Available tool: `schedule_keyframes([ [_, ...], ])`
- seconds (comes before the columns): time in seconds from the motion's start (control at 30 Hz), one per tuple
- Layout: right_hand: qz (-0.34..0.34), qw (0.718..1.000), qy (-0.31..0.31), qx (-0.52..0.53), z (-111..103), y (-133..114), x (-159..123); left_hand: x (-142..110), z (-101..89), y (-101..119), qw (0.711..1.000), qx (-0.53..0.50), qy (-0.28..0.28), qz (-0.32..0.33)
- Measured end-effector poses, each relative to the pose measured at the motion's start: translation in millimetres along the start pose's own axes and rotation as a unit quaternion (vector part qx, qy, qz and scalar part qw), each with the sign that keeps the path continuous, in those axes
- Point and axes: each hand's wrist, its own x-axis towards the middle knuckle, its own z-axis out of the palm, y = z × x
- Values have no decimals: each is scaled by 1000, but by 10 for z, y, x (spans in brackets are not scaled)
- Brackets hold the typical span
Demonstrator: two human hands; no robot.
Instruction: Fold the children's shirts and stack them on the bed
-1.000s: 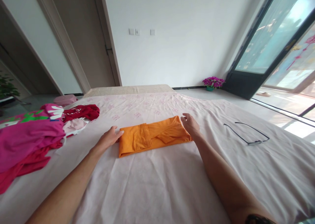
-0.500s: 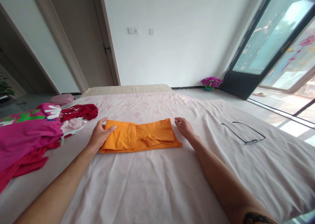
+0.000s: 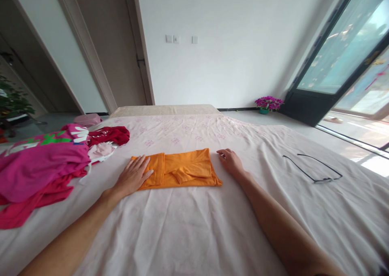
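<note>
A folded orange garment (image 3: pixel 188 166) lies as a flat oblong on the pale bedsheet (image 3: pixel 182 231), its left part doubled over and a small loose flap showing near the middle. Flat across its left end rests my left hand (image 3: pixel 135 173), fingers stretched out and the thumb apart, pressing on the cloth. Just off the garment's right edge, my right hand (image 3: pixel 230 162) is low over the sheet with its fingers loosely bent. Nothing shows in it, and a small gap separates it from the cloth.
Crumpled magenta and red clothes (image 3: pixel 45 166) are heaped at the left. Eyeglasses (image 3: pixel 326 179) lie on the sheet at the right. Beyond the bed stand a pink stool (image 3: pixel 88 119), a pot of purple flowers (image 3: pixel 269 102) and a dark-framed glass door (image 3: pixel 316 102).
My left hand has gone from gripping the garment's left edge to lying flat on top of it. The right hand stays beside the right edge. The view has turned slightly left.
</note>
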Motion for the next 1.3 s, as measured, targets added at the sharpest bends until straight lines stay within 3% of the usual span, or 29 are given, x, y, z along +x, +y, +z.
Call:
schedule_keyframes([
  [0.13,-10,1000,2,-20,-10,-26,-21,-39,-8,64,1000,21,-18,-7],
  [0.33,-15,999,5,-33,-16,-54,-37,100,-73,356,998,-21,33,40],
  [0.53,-17,999,2,-33,-13,-50,-39,123,-8,665,995,-75,-17,69],
  [0.6,-18,999,5,-33,-19,-56,-46,123,-25,617,990,-118,-33,70],
  [0.67,-19,999,8,-33,-25,-63,-54,123,-52,480,988,-150,-12,33],
  [0.8,-23,999,11,-29,-27,-63,-63,86,-109,5,980,-122,70,-142],
  [0.9,-27,999,25,-23,-29,-72,-61,26,-177,-318,945,-172,33,-278],
  [1.0,-53,997,60,-25,-59,-146,-68,-35,-316,-386,870,-347,-16,-349],
  [1.13,-154,984,90,22,-182,-442,-147,-95,-581,-158,780,-525,-93,-327],
  [1.2,-220,971,68,60,-258,-677,-225,-113,-692,-42,760,-558,-105,-316],
  [1.3,-314,945,-13,87,-315,-1080,-342,-114,-801,42,742,-592,-102,-298],
])
